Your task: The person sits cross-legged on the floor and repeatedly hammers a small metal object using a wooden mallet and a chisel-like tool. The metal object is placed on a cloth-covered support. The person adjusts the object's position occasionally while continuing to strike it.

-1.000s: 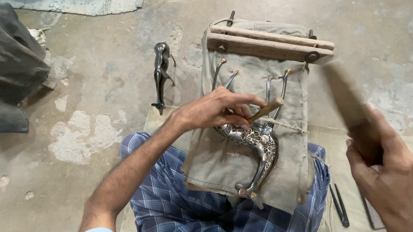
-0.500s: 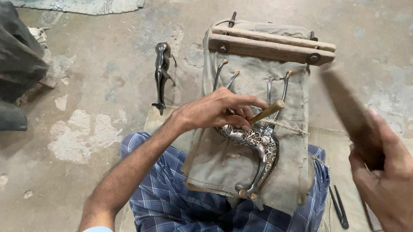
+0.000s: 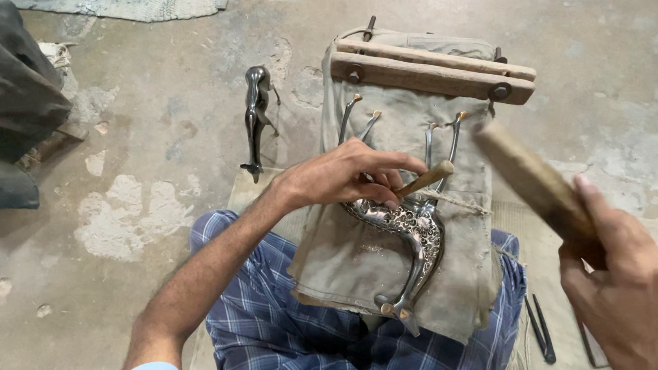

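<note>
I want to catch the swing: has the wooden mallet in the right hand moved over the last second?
Barely: the wooden mallet in the right hand stays raised, its tip only slightly closer to the wooden clamp bars.

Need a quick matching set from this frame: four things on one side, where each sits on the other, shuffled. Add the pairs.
Things:
1. punch
2. mallet
3. silver figure
4. wooden bars

Places:
A. lying on the concrete floor, left of the cloth
B. in the left hand, tip on the curved silver piece
C. across the top of the cloth
D. raised in the right hand

Pairs: 1-B, 2-D, 3-A, 4-C
</note>
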